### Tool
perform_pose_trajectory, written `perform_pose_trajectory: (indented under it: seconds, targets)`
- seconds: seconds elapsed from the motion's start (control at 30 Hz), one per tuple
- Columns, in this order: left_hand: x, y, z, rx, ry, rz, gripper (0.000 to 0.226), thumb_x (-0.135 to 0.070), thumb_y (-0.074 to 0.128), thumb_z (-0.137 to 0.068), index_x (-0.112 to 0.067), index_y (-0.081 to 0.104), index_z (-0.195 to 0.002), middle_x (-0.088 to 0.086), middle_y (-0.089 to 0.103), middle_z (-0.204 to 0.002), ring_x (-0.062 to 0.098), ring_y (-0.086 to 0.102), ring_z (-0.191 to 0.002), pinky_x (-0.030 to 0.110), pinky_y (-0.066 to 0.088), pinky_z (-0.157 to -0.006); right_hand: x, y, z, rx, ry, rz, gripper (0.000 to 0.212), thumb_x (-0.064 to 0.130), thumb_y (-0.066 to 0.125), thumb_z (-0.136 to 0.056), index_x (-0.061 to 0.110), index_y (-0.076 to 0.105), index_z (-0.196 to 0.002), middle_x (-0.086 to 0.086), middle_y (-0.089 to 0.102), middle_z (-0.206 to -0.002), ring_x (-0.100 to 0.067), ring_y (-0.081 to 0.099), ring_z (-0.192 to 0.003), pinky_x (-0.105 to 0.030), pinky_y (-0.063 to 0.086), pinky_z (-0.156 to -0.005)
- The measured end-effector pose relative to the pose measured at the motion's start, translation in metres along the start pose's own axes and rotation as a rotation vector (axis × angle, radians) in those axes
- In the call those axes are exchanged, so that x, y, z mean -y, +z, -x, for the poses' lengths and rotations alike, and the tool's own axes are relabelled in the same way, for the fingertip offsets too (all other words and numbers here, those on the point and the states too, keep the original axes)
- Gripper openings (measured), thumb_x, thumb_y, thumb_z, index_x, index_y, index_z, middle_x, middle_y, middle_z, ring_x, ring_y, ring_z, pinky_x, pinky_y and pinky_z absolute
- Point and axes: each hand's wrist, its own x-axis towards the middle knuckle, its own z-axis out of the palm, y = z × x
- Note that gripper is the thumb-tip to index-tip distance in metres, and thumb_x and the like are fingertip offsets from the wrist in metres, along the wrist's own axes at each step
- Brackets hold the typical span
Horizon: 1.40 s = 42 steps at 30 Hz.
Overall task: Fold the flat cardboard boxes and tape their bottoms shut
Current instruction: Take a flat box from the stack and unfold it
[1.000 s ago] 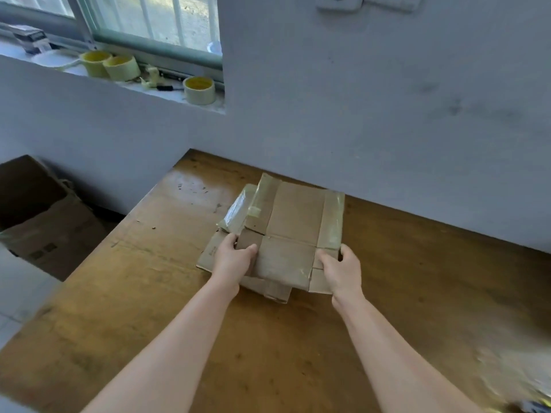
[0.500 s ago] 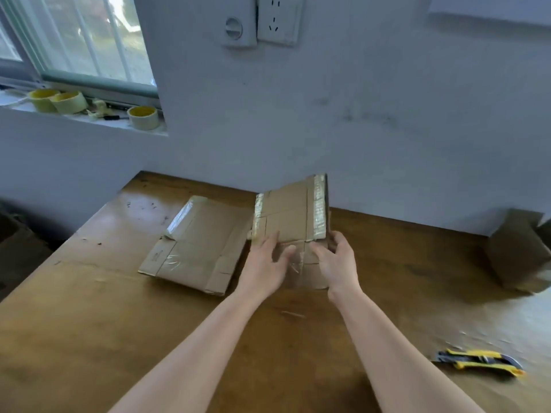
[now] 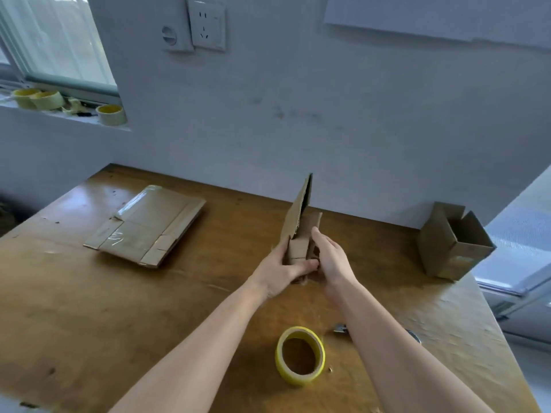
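Note:
A flat cardboard box (image 3: 299, 226) stands on edge on the wooden table (image 3: 89, 308), seen almost edge-on, with its panels starting to part. My left hand (image 3: 281, 269) grips its lower left side, thumb across the near flap. My right hand (image 3: 329, 257) holds the lower right side. A stack of flat boxes (image 3: 146, 225) with old clear tape lies on the table to the left. A yellow tape roll (image 3: 300, 355) stands on the table between my forearms. A folded open box (image 3: 454, 241) sits at the table's right end.
A utility knife (image 3: 341, 328) lies mostly hidden behind my right forearm. Several tape rolls (image 3: 111, 114) sit on the windowsill at upper left. A grey wall with a socket (image 3: 207, 25) backs the table. The table's right edge drops to a white surface (image 3: 521, 263).
Both hands lifted one flat box off the stack, carried it right and turned it up on edge. The view swung right, bringing the tape roll and folded box into sight.

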Motion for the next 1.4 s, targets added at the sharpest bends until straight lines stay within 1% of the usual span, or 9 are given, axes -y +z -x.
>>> perform_pose_trajectory:
  seconds: [0.17,0.27,0.43,0.57,0.8,0.97,1.07,1.2,1.4]
  targets:
    - [-0.002,0.008,-0.006,-0.076,-0.118,0.043,0.026,-0.026,0.043,-0.093,-0.024,0.068,-0.095,-0.001,0.07,-0.084,0.015,0.065,-0.077,0.03,0.051,-0.067,-0.004,-0.018,-0.005,-0.099,-0.039,0.248,0.028,0.024,0.042,-0.099,0.01,0.066,-0.101,-0.016,0.072,-0.096,-0.035,0.068,-0.087,-0.049,0.058,-0.079]
    - [0.0,0.007,-0.016,-0.24,-0.123,-0.319,0.017,-0.013,0.044,-0.081,-0.014,0.042,-0.064,-0.003,0.045,-0.062,0.016,0.041,-0.058,0.029,0.032,-0.055,-0.008,-0.03,-0.01,-0.171,-0.039,0.365,0.026,0.02,0.046,-0.095,0.011,0.057,-0.117,-0.01,0.067,-0.106,-0.024,0.065,-0.086,-0.033,0.056,-0.064]
    - [0.002,0.009,-0.026,-0.339,-0.08,-0.652,0.022,-0.01,0.047,-0.092,-0.008,0.06,-0.11,0.008,0.063,-0.105,0.024,0.06,-0.093,0.03,0.049,-0.069,-0.013,-0.053,-0.013,-0.232,0.044,0.329,0.062,0.019,0.07,-0.08,0.019,0.038,-0.134,-0.005,0.06,-0.101,-0.018,0.068,-0.071,-0.025,0.054,-0.052]
    - [0.004,0.019,-0.027,-0.335,-0.027,-0.712,0.02,-0.01,0.046,-0.092,-0.006,0.058,-0.108,0.01,0.064,-0.104,0.017,0.058,-0.077,0.024,0.046,-0.058,-0.013,-0.071,-0.015,-0.368,-0.036,0.709,0.076,0.028,0.074,-0.077,0.021,0.035,-0.142,-0.007,0.05,-0.128,-0.023,0.055,-0.108,-0.033,0.052,-0.08]
    - [0.01,0.013,-0.045,-0.363,-0.109,-0.519,0.042,-0.014,0.049,-0.096,-0.011,0.046,-0.138,0.009,0.054,-0.134,0.025,0.054,-0.118,0.033,0.05,-0.094,-0.018,-0.089,-0.016,-0.251,-0.23,0.905,0.058,0.008,0.059,-0.087,0.026,0.047,-0.141,-0.002,0.052,-0.14,-0.021,0.049,-0.124,-0.031,0.046,-0.095]
    - [0.02,0.014,-0.054,-0.478,-0.063,-0.601,0.047,-0.013,0.053,-0.096,-0.013,0.041,-0.142,0.009,0.047,-0.141,0.024,0.051,-0.123,0.028,0.048,-0.093,-0.024,-0.097,-0.018,-0.13,-0.339,1.099,0.055,0.018,0.06,-0.087,0.026,0.049,-0.14,0.007,0.044,-0.148,-0.015,0.032,-0.14,-0.033,0.034,-0.11]
    - [0.028,0.019,-0.05,-0.57,0.118,-0.678,0.042,-0.013,0.063,-0.09,-0.018,0.047,-0.128,0.005,0.053,-0.128,0.013,0.056,-0.099,0.016,0.048,-0.078,-0.024,-0.097,-0.023,-0.088,-0.395,1.144,0.055,0.021,0.062,-0.086,0.024,0.05,-0.14,0.008,0.046,-0.146,-0.014,0.035,-0.137,-0.032,0.037,-0.106]
    - [0.038,0.018,-0.048,-0.488,0.253,-0.739,0.038,-0.037,0.067,-0.087,-0.019,0.054,-0.117,-0.005,0.056,-0.115,0.007,0.054,-0.095,0.007,0.041,-0.069,-0.024,-0.097,-0.032,-0.009,-0.46,1.181,0.051,0.024,0.059,-0.089,0.02,0.05,-0.14,0.006,0.044,-0.147,-0.016,0.037,-0.134,-0.032,0.04,-0.103]
    - [0.039,0.009,-0.041,-0.099,0.191,-1.089,0.114,-0.095,0.023,-0.063,-0.02,0.036,-0.147,-0.009,0.03,-0.155,0.014,0.021,-0.14,0.039,0.028,-0.112,-0.016,-0.097,-0.041,0.095,-0.405,1.181,0.087,0.076,0.048,-0.078,0.02,0.044,-0.143,0.006,0.037,-0.152,-0.019,0.029,-0.14,-0.041,0.034,-0.109]
